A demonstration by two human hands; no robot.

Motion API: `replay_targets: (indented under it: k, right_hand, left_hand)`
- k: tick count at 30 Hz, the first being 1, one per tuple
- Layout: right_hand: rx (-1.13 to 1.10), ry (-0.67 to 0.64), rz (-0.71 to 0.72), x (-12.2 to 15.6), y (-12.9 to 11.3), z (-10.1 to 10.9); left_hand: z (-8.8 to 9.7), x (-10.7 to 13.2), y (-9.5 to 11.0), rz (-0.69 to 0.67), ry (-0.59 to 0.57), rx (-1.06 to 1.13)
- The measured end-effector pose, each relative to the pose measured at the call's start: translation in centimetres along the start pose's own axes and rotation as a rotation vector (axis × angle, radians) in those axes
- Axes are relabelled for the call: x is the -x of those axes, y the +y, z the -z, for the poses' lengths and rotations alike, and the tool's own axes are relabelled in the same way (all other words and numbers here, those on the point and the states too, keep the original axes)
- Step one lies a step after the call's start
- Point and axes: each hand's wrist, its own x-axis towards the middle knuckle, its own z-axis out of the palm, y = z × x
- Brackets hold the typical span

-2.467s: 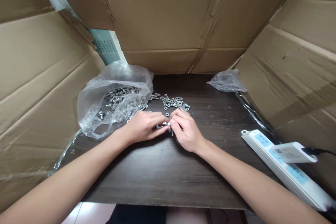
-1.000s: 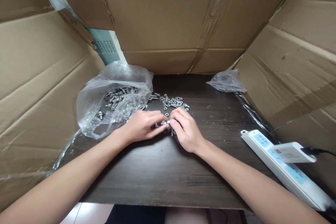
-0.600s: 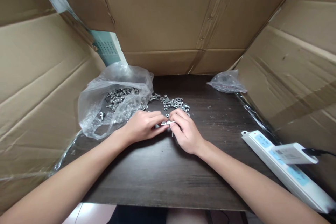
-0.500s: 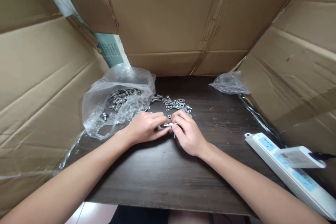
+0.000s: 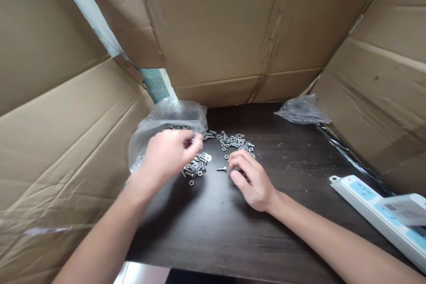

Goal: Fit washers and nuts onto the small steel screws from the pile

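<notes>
Cardboard walls [image 5: 216,22] rise behind and to both sides of the hands, around a dark bench [image 5: 233,235]. Well off to the right of the right hand [image 5: 254,182] runs a white power strip [image 5: 372,208]. Behind the left hand [image 5: 168,153], partly hidden by it, sits a large clear plastic bag [image 5: 181,108] with hardware inside; a smaller plastic bag [image 5: 302,111] lies beyond the right hand, to its right. The left hand is raised and blurred, its fingertips drawn in towards the thumb; whether they pinch anything I cannot tell. The right hand is loosely curled near the bench, its thumb tip apart from the forefinger, with nothing plainly gripped. Past its fingers spreads a far heap of nuts, washers and bolts [image 5: 234,141], while a near heap of bolts and nuts [image 5: 197,166] lies under and just right of the left hand. Between the two hands, much nearer the right one, lies a lone bolt [image 5: 221,169], just left of the right fingertips, its long axis running side to side, head towards that hand. Just beyond it, close by the right forefinger, lies a single nut [image 5: 226,157].
</notes>
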Motion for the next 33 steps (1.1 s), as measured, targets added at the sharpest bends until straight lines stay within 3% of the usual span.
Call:
replay_targets:
  k: [2,4,6,11,15,18,20,24,28,33]
  right_hand:
    - [-0.002,0.032,0.002,-0.1,0.1,-0.1]
    - [-0.004,0.055,-0.001,-0.1,0.1,-0.2]
    - [-0.014,0.086,-0.019,-0.3,0.0,-0.2]
    - [-0.032,0.24,-0.116,-0.7,0.1,0.3]
    - [0.009,0.323,-0.193,-1.0,0.9,0.7]
    - [0.042,0.279,-0.215,-0.9,1.4,0.7]
    - [0.064,0.221,-0.199,-0.8,1.6,0.6]
    - [0.111,0.131,-0.165,-0.6,1.6,0.8]
    - [0.196,-0.025,-0.133,-0.7,2.0,1.4]
    - [0.348,-0.291,-0.1,-0.8,2.3,1.7]
  left_hand:
    - [1.5,-0.7,-2.1,0.151,-0.037,-0.112]
    - [1.6,-1.1,-4.2,0.268,-0.125,-0.178]
    - [0.6,-1.2,-5.9,0.337,-0.209,-0.215]
    - [-1.9,-1.0,-7.3,0.375,-0.205,-0.252]
    - [-0.9,-1.4,-5.9,0.364,-0.092,-0.197]
    - [-0.2,-1.7,-2.9,0.246,-0.028,-0.1]
    - [-0.7,-1.7,-0.4,0.093,-0.04,0.026]
    - [-3.9,-0.4,3.0,-0.237,-0.209,0.181]
    - [-6.5,1.5,3.3,-0.288,-0.299,0.128]
    - [-7.4,2.8,2.8,-0.338,-0.329,0.112]
